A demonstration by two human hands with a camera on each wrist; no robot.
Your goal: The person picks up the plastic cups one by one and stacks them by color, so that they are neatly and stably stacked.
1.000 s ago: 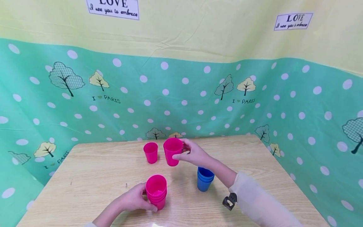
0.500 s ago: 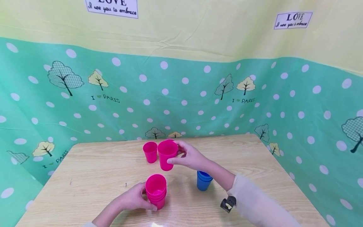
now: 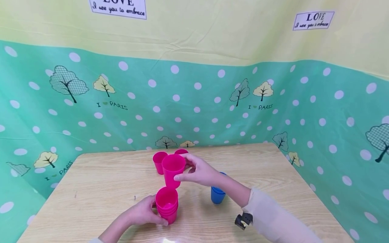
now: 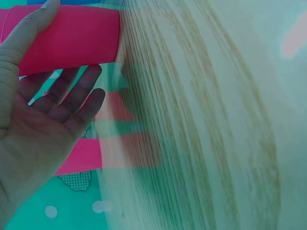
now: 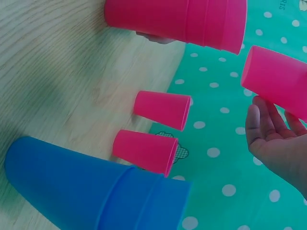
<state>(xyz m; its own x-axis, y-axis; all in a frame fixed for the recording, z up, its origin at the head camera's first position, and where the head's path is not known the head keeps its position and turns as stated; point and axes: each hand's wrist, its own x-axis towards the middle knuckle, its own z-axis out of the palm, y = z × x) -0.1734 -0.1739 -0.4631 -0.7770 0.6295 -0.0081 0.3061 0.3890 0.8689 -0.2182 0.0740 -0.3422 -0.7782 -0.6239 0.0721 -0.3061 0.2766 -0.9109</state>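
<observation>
My left hand (image 3: 143, 213) grips a stack of nested pink cups (image 3: 167, 211) standing upright near the table's front. In the left wrist view, the thumb lies across the near side of the stack (image 4: 81, 40) and the fingers reach round the other. My right hand (image 3: 202, 172) holds a single pink cup (image 3: 172, 172), mouth up, by its right side. Its base is just above the stack's rim; in the right wrist view this cup (image 5: 276, 81) is tilted and apart from the stack (image 5: 182, 19).
Two single pink cups stand behind, one at left (image 3: 159, 163) and one partly hidden (image 3: 181, 151) by the held cup. A stack of blue cups (image 3: 217, 196) stands right of centre under the right forearm. A polka-dot curtain (image 3: 136, 91) borders the wooden table (image 3: 100, 182).
My right hand has carried its pink cup left and toward me, over the stack, which uncovers another pink cup behind. My left hand has kept its place on the stack.
</observation>
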